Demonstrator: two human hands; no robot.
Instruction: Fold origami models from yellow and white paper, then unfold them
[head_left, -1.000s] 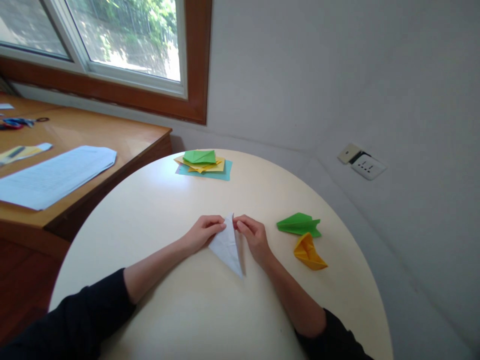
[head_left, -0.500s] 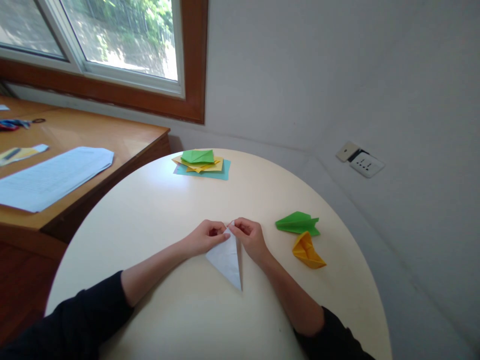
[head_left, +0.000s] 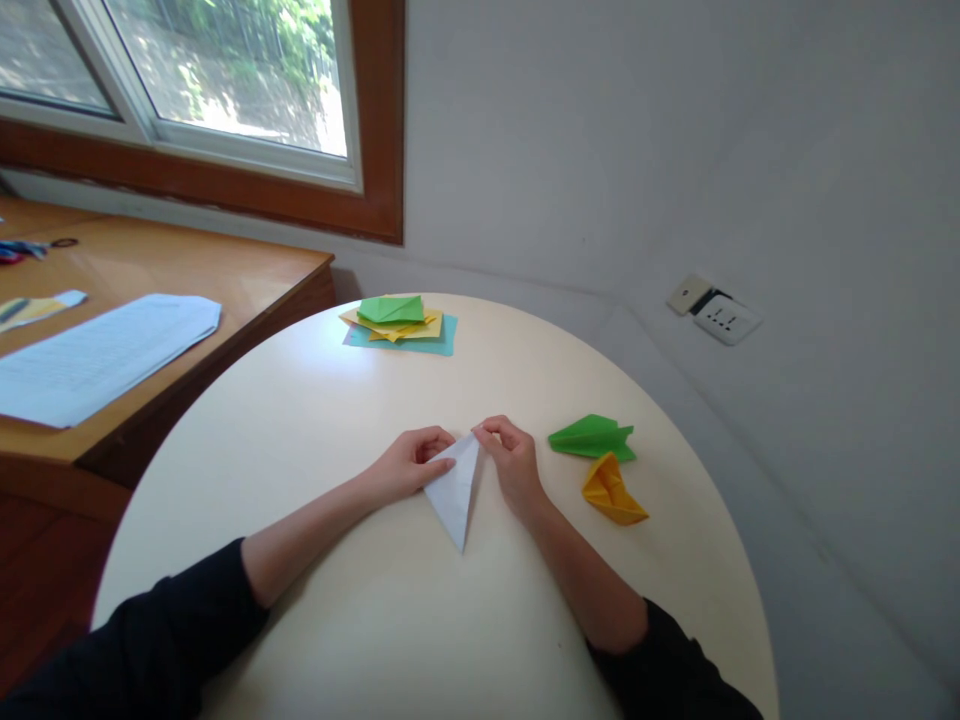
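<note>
On the round table (head_left: 315, 420), the left hand (head_left: 409, 463) and right hand (head_left: 514, 460) pinch the white paper (head_left: 456, 488) with fingers together, left of the green fold (head_left: 591, 438) and yellow fold (head_left: 611, 490).

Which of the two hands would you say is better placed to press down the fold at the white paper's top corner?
Probably the right hand: its fingertips pinch the top corner of the white paper, while the left hand rests along its left edge.

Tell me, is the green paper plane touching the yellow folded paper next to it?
Cannot tell. In the head view the green paper plane and the yellow folded paper meet at their edges with no table showing between, but one may merely overlap the other from this angle.
</note>
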